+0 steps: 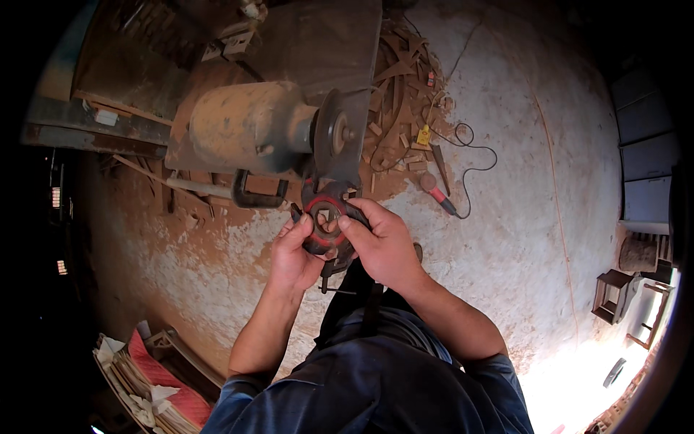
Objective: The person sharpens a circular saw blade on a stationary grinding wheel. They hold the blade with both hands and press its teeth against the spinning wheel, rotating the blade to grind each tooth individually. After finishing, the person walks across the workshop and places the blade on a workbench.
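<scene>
Person's L hand & R hand both grip the blk/red ring-shaped part, ctr of frame, fingers closed on it. Step's prob. handling/adjusting it; next move likely needs a steady two-hand hold.

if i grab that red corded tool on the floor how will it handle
The red corded tool looks stiff-bodied and may roll a little, its grip being rounded. Its loosely curving black cord seems floppy and would probably trail along. The wide round head could make it front-heavy.
</scene>
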The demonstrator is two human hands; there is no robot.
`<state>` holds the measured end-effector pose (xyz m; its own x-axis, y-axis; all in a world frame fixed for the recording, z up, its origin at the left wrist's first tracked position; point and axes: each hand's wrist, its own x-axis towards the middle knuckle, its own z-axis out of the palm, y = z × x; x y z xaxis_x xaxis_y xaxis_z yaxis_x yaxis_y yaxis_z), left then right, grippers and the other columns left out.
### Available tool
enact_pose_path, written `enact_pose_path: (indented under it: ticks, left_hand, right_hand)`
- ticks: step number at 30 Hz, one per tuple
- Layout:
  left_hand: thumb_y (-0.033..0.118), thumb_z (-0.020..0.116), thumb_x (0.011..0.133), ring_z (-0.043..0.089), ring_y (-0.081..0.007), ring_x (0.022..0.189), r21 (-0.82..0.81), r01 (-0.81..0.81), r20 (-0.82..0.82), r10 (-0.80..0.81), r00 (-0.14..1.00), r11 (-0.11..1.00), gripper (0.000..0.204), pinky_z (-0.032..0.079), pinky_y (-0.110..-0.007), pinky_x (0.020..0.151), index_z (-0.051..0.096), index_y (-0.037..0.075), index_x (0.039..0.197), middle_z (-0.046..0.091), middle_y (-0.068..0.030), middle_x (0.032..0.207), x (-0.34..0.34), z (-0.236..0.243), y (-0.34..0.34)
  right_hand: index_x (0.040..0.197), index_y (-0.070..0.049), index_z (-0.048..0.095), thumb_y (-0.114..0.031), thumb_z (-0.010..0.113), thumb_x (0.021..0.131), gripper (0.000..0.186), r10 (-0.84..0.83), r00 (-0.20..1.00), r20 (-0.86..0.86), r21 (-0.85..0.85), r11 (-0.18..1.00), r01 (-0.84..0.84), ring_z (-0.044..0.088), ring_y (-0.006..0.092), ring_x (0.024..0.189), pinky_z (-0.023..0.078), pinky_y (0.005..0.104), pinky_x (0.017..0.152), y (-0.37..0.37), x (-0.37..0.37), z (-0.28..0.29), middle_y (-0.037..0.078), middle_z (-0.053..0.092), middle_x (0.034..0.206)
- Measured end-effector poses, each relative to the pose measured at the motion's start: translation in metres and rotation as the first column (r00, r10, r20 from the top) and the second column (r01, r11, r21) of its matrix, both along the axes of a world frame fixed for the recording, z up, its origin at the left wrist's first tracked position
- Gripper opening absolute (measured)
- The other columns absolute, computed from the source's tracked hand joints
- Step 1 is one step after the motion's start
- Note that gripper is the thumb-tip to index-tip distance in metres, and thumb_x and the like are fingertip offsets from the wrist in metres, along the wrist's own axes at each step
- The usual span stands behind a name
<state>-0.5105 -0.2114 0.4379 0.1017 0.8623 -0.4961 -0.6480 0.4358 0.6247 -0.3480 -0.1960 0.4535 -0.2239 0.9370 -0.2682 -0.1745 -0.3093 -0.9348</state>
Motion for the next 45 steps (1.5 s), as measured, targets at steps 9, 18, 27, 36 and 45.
enact_pose_path:
  ticks: [9,18,27,36,45]
  left_hand:
    - [0.030,0.056,0.092,0.063,-0.0162,0.079,0.040,0.003,0.120,-0.008,0.993,0.999,0.022,0.048,-0.028,0.057,0.060,0.008,0.093,0.066,-0.0046,0.090,-0.003,-0.016,-0.003]
    - [0.024,0.060,0.090,0.063,-0.0182,0.089,0.183,0.031,0.008,-0.033,0.999,0.983,0.022,0.051,-0.033,0.076,0.058,0.006,0.102,0.064,-0.0054,0.096,-0.009,-0.021,-0.005]
    - [0.018,0.061,0.090,0.062,-0.0191,0.096,0.360,0.217,-0.449,-0.036,0.893,0.907,0.018,0.048,-0.037,0.089,0.057,0.005,0.102,0.065,-0.0091,0.100,-0.021,-0.023,-0.009]
    - [0.017,0.061,0.091,0.059,-0.0150,0.097,0.385,0.242,-0.455,-0.045,0.889,0.891,0.024,0.047,-0.033,0.088,0.056,-0.002,0.105,0.064,-0.0092,0.104,-0.021,-0.024,-0.009]
    - [0.021,0.059,0.089,0.061,-0.0145,0.078,0.122,-0.022,-0.277,0.056,0.959,0.992,0.018,0.049,-0.033,0.064,0.058,0.008,0.101,0.064,-0.0036,0.087,0.001,-0.005,-0.006]
  right_hand:
    - [0.109,0.001,0.058,-0.011,0.058,0.090,0.022,0.041,0.998,0.043,0.122,0.991,-0.046,0.055,0.0048,0.076,0.046,0.0212,0.066,-0.005,-0.001,0.000,0.002,0.062,0.087]
    - [0.111,0.001,0.058,-0.013,0.056,0.092,0.024,0.058,0.998,-0.032,-0.019,0.998,-0.059,0.058,0.0067,0.078,0.048,0.0229,0.065,-0.007,0.005,-0.012,0.004,0.063,0.090]
    - [0.106,-0.003,0.063,-0.013,0.059,0.090,0.019,0.045,0.976,-0.214,-0.049,0.997,-0.056,0.051,0.0045,0.066,0.043,0.0216,0.060,-0.006,0.006,-0.053,-0.001,0.062,0.079]
    - [0.108,-0.003,0.063,-0.012,0.057,0.091,0.020,0.043,0.964,-0.261,-0.017,0.999,-0.049,0.052,0.0049,0.071,0.044,0.0223,0.064,-0.002,0.008,-0.048,-0.002,0.062,0.080]
    - [0.108,0.002,0.061,-0.020,0.056,0.092,0.027,0.071,0.991,-0.114,-0.102,0.991,-0.083,0.053,0.0069,0.060,0.045,0.0235,0.054,0.009,0.005,-0.039,0.001,0.059,0.074]
